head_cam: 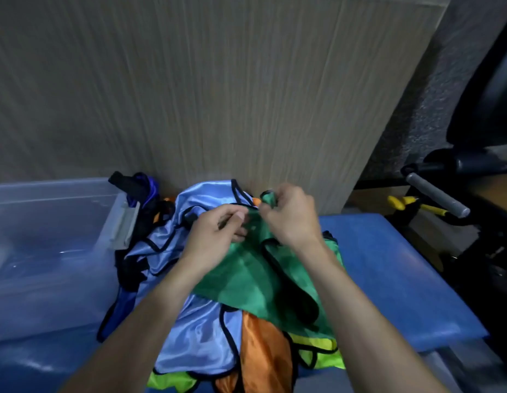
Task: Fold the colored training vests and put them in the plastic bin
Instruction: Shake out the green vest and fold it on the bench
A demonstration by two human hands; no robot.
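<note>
At the near edge of the blue counter [388, 265], the unsorted heap lies closest to you: a lime vest [317, 353] and an orange vest [263, 350] at the bottom, a light blue vest [195, 336] spread over them. On top sits the green vest [246, 279], the piece now in hand. Step, as judged: you are finding its shoulder strap to lift and square it; no fold is made yet. Next move calls for pulling it clear of the pile (black trims tangle easily) and laying it flat on the bare blue surface to your right.

Pose: both forearms converge over the heap. Your left hand [218, 231] pinches the green fabric between thumb and curled fingers; your right hand [289, 214], just beside it, is clamped on the bunched green strap at its top.

Farther left, touching the pile, stands the plastic bin [48, 251]; no vest shows in it. Behind rises a wood-grain panel [218, 80].
</note>
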